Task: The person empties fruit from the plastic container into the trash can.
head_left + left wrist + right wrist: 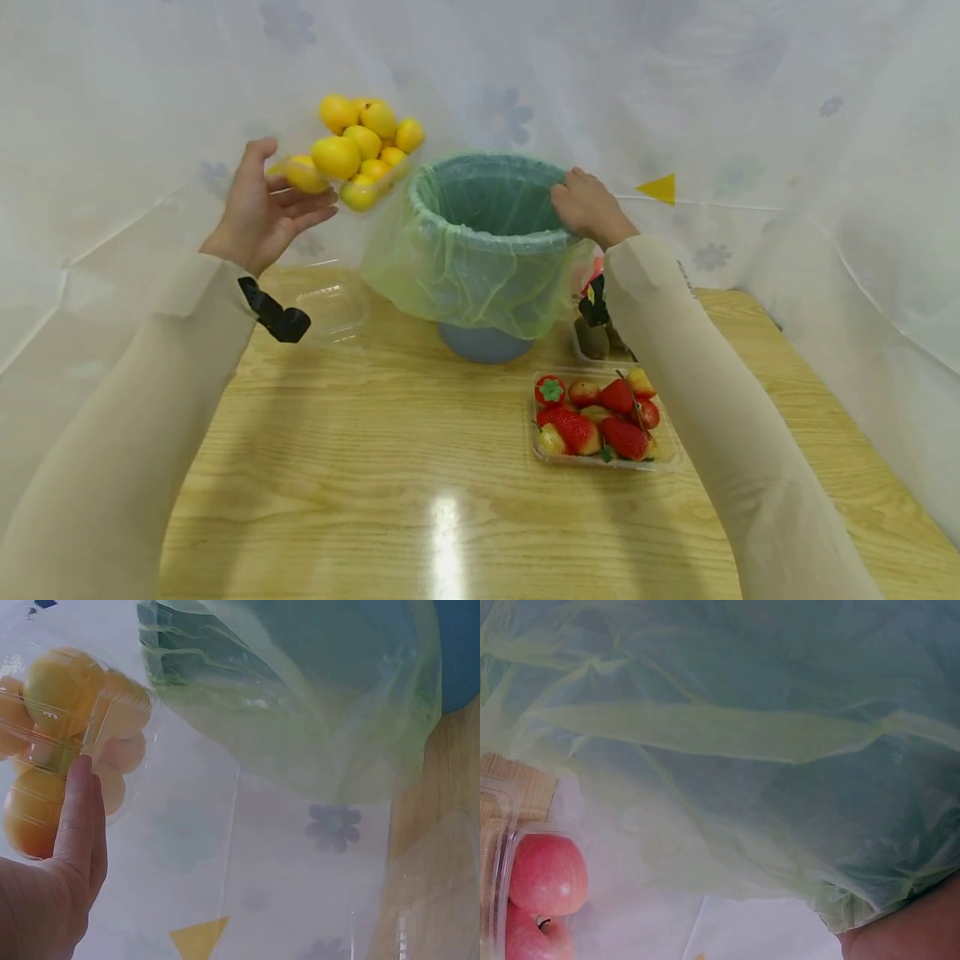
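Two hands busy: left hand (258,208) holds a clear tray of yellow fruit (358,150) tipped up beside the bin (487,242), right hand (588,208) clenched on the bin's rim, strawberries (600,417) on the worktop (375,467).

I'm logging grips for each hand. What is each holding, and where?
The left hand holds the fruit tray by its near end. The right hand grips the bin at its rim.

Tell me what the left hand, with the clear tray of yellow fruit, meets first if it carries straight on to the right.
Most likely the bin: the left hand holds the tray of yellow fruit just left of its bag-lined rim, near rim height. Depth is unclear, so the tray might pass over the rim instead.
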